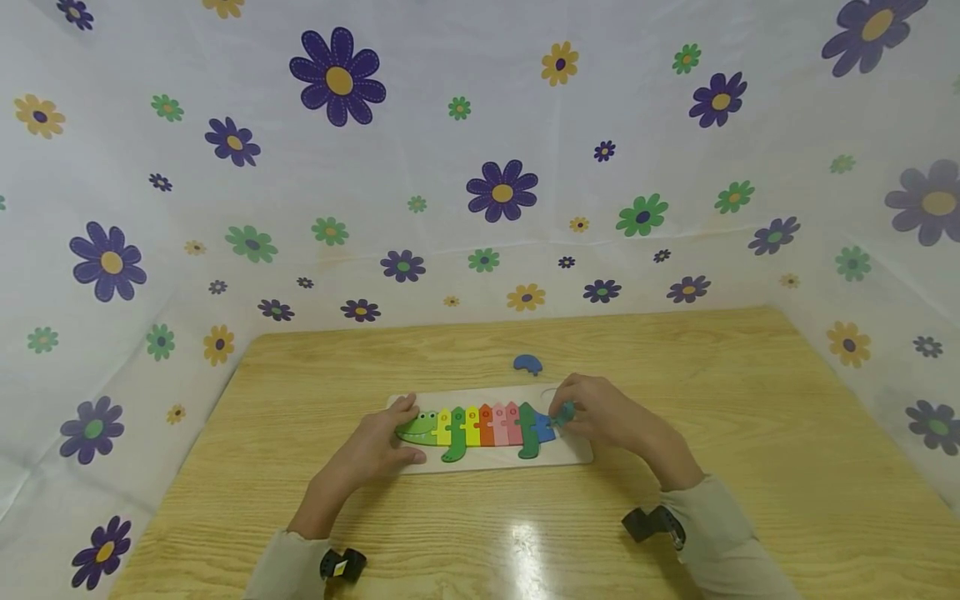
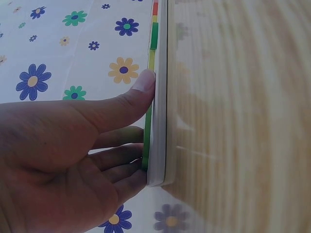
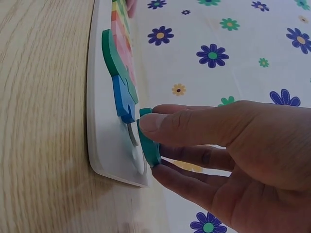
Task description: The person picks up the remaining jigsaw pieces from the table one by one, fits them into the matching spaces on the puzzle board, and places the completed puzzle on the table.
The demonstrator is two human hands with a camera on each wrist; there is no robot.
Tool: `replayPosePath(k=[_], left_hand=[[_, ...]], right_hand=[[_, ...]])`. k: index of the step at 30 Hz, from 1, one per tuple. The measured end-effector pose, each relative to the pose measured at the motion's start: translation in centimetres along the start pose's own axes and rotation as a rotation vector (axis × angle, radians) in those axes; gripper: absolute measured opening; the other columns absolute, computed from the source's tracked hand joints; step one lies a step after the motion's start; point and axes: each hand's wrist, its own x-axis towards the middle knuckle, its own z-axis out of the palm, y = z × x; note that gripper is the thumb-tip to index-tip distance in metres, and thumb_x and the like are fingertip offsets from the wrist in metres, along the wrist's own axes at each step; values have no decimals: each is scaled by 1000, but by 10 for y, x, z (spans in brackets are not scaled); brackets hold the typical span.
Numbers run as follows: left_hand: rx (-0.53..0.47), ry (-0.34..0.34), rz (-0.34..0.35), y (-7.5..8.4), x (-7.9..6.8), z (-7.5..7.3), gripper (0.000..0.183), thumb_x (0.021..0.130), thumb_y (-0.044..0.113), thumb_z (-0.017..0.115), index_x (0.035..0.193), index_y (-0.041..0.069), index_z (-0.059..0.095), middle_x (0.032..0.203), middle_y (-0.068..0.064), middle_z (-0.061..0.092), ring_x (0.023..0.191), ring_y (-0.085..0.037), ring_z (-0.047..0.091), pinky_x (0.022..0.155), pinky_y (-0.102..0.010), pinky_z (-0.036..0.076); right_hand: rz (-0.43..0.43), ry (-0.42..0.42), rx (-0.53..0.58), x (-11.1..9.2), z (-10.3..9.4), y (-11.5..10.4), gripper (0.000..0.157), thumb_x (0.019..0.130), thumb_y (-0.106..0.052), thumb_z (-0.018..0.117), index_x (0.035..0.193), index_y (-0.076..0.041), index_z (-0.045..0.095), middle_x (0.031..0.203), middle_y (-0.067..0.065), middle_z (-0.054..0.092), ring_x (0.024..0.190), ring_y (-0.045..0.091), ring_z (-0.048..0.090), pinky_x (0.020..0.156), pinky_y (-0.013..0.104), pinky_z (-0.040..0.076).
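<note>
A wooden puzzle board (image 1: 483,466) with a colourful crocodile lies on the table, its green head (image 1: 417,427) at the left. My left hand (image 1: 371,442) rests on the board's left end, thumb and fingers spread around the head piece. In the right wrist view, my right hand (image 3: 228,145) pinches a teal puzzle piece (image 3: 149,145) between thumb and fingers. That piece is held at the board's right end, just beyond the blue piece (image 3: 124,98), above a bare recess. Whether it touches the board I cannot tell.
A loose blue curved piece (image 1: 528,363) lies on the wooden table (image 1: 337,367) behind the board. White cloth (image 1: 420,150) printed with flowers hangs at the back and both sides. A black strap device (image 1: 652,525) sits at each wrist.
</note>
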Motion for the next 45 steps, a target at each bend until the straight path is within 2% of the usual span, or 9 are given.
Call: replayPosePath(k=[14,28,37,42,45], left_hand=[[3,-1,14,-2,0,1,76,87,17,83,149,-7,46,163,-20,33,151,-39,28,120,-53,30],[9,3,21,-3,0,2,76,87,17,83,149,-8,46,163,-21,33,151,-39,28,120,-53,30],[11,2,20,-3,1,2,76,87,16,83,149,-8,46,163,-21,32,152,-38,28,120,-52,29],[15,2,21,-2,1,2,76,87,16,83,149,-8,46,163,-21,32,151,-38,28,120,-53,30],[18,1,22,-3,1,2,76,87,16,83,149,-8,46,163,-21,32,151,-38,28,120,-52,30]], right_hand=[[12,-13,26,1,6,2,15,86,5,77,96,-7,78,105,6,71,102,26,66,91,45,59],[-7,12,-20,1,10,4,13,84,2,81,94,-5,77,97,4,70,91,22,63,85,39,58],[22,38,-40,2,12,3,11,83,-1,83,92,-5,77,96,3,72,90,22,64,86,42,58],[79,18,-16,2,12,2,13,85,-1,82,97,-4,78,98,3,73,94,20,66,88,42,59],[81,6,-13,2,12,3,13,85,-1,81,97,-4,78,98,4,73,94,21,66,88,41,59]])
